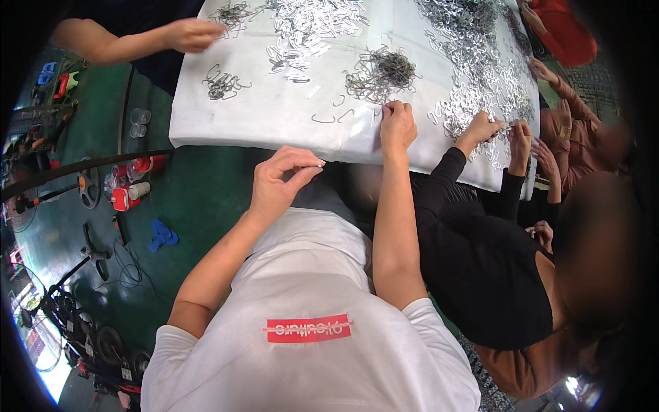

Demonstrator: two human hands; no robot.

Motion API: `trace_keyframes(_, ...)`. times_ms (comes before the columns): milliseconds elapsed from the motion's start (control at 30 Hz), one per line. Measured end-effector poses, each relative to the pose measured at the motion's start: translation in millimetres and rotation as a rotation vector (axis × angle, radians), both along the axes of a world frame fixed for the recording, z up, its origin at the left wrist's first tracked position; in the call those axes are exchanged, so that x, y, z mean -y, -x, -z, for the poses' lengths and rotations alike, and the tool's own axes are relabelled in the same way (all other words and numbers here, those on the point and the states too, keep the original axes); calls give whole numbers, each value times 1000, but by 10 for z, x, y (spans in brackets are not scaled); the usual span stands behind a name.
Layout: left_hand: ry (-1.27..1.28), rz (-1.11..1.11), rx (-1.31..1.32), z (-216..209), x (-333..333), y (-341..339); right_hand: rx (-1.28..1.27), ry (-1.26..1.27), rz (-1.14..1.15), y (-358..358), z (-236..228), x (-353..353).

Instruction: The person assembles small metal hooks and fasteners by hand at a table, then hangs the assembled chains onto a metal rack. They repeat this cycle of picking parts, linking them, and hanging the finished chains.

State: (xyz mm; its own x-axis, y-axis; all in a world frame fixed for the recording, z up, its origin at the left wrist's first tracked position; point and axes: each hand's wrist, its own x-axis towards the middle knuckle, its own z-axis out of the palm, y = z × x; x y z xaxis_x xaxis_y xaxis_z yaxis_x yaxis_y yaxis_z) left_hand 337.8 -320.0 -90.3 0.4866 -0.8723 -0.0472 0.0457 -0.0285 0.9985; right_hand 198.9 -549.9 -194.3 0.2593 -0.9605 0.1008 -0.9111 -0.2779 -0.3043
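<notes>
A: Head view, looking down. Where are the person's own hands?

B: The left hand (280, 180) is raised off the table edge, thumb and fingertips pinched together on a small thin silvery metal piece (317, 165) that barely shows past the fingers. The right hand (397, 125) lies knuckles-up on the white cloth-covered table (274, 117), fingers curled down near the table's near edge. I cannot tell whether it holds anything.

A: What is closest to that right hand?

B: A tangled heap of dark grey bent wire hooks (384, 72) just beyond the fingers, and two loose curved wire hooks (333, 117) lying flat just to its left.

A: And the rest of the table?

B: A spread of shiny flat silver metal clips (309, 27) further back, a bigger drift of the same along the right side (480, 62), and a small bunch of wire hooks (223, 84) at the left.

A: Anyone else?

B: A co-worker's hand (192, 34) reaches in at the far left; another person in black sleeves (439, 185) works the clips at the right.
</notes>
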Motion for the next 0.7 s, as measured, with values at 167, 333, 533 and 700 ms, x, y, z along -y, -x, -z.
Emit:
trace_keyframes(167,24,6,30,18,21,11,-33,71,-53,-25,75,22)
trace_keyframes(333,15,-19,17,13,24,60,373,-188,82,-30,142,15)
trace_keyframes(533,-30,4,21,41,-14,145,1351,-882,237,-7,-71,-140)
trace_keyframes(700,19,-83,41,88,7,236,1359,-993,155,-51,-601,-585)
